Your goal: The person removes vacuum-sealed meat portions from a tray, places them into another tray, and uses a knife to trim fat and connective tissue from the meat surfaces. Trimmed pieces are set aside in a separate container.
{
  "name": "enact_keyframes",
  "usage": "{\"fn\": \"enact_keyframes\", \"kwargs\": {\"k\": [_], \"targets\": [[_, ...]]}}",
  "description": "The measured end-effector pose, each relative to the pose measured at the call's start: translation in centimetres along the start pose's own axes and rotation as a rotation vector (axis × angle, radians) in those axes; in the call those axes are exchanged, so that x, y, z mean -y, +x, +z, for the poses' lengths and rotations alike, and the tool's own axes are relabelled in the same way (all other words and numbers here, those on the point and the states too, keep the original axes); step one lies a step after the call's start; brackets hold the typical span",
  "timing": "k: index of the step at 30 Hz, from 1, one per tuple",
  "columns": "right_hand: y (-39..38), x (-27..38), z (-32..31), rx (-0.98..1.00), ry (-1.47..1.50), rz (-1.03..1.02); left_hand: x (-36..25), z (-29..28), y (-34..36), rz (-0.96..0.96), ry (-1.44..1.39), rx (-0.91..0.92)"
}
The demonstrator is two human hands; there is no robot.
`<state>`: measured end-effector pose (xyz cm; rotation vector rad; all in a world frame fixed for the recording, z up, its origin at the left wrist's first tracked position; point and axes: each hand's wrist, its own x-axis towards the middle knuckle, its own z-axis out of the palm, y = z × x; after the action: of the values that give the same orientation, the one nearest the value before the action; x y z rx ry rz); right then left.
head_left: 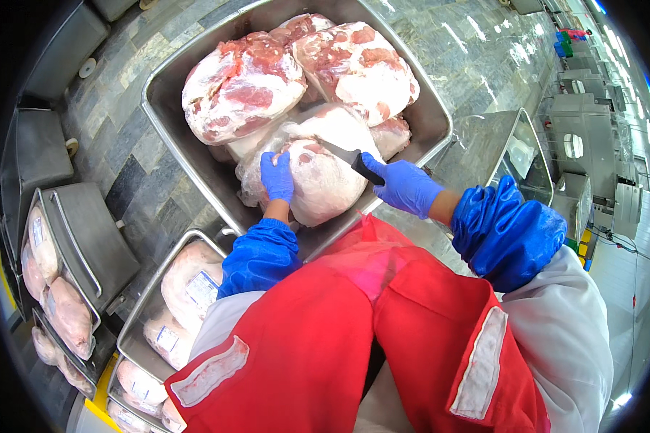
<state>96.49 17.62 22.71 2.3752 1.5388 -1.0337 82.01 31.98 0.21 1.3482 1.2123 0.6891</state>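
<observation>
In front of me a large piece of meat [318,184] lies in a steel tub [152,101], partly covered by a clear plastic bag [253,169]. My left hand [276,175], in a blue glove, is closed on the bag at the left side of this piece. A knife [365,167] with a black handle is gripped in my gloved right hand [404,187]. Its blade lies across the top of the meat, pointing up and left. Farther back in the tub, bare pieces of red and white meat [244,86] are piled together.
At lower left, steel tubs [133,317] hold wrapped, labelled meat [188,285]. Grey wheeled tubs [97,231] line the left side. Another steel tub [523,155] with clear plastic stands at right. Grey machinery [581,130] lies beyond, across the tiled floor [440,43].
</observation>
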Motion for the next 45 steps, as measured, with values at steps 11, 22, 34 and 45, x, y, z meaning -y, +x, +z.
{"fn": "enact_keyframes", "kwargs": {"k": [11, 22, 34, 45], "targets": [[6.3, 1.9, -9.8, 0.582, 0.246, 0.338, -1.2, -0.5, -0.2, -0.018, 0.057, 0.005], [6.1, -1.4, -4.1, 0.168, -0.155, -0.296, -1.7, 0.1, -0.6, -0.067, -0.026, -0.004], [2.1, -1.0, -1.8, 0.093, 0.097, -0.08, -1.3, 0.0, -0.2, -0.005, -0.025, -0.032], [0.4, -0.8, 0.3, 0.108, 0.057, -0.017, -1.8, 0.0, -0.6, -0.021, -0.08, 0.003]]}}
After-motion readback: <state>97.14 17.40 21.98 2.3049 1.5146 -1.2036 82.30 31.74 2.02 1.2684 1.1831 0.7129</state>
